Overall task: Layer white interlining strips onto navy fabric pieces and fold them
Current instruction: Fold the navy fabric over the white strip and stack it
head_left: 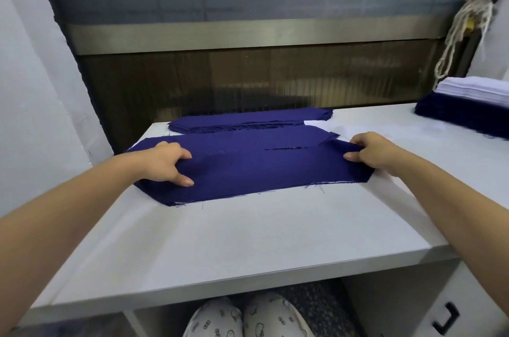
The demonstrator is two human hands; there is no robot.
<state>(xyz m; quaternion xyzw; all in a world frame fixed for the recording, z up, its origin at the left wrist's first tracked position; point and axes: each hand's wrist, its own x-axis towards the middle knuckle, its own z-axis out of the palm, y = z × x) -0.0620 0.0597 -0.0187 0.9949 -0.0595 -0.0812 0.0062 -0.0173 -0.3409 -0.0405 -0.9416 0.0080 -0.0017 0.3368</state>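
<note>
From the head view, a long navy piece [256, 171] lies across the middle of the white surface [248, 237], its ends cut at a slant. The left hand [165, 163] grips its left end, fingers [181, 154] curled on top and the thumb pressed flat on the cloth nearer the person. The right hand [371, 150] pinches the right end, fingers [358, 141] bent over a raised edge of cloth with the thumb under them, so that this corner stands a little off the surface. A thin dark gap runs along the piece towards its right half, where one layer's edge lies over another. Slivers of white interlining [339, 139] show at the far right corner and along the near frayed edge.

Just behind the piece lies a low pile of navy pieces [248, 121], with a white strip [316, 123] peeking out at its right end. At the far right of the surface stands a taller stack [454, 113] of navy cloth topped by white strips [473, 90]. A pale cord [462, 27] hangs above that stack. Behind the surface is a dark panel [248, 80] under a metal band. Below the surface edge are knees [248, 317] in patterned trousers and a black drawer handle [447, 318].
</note>
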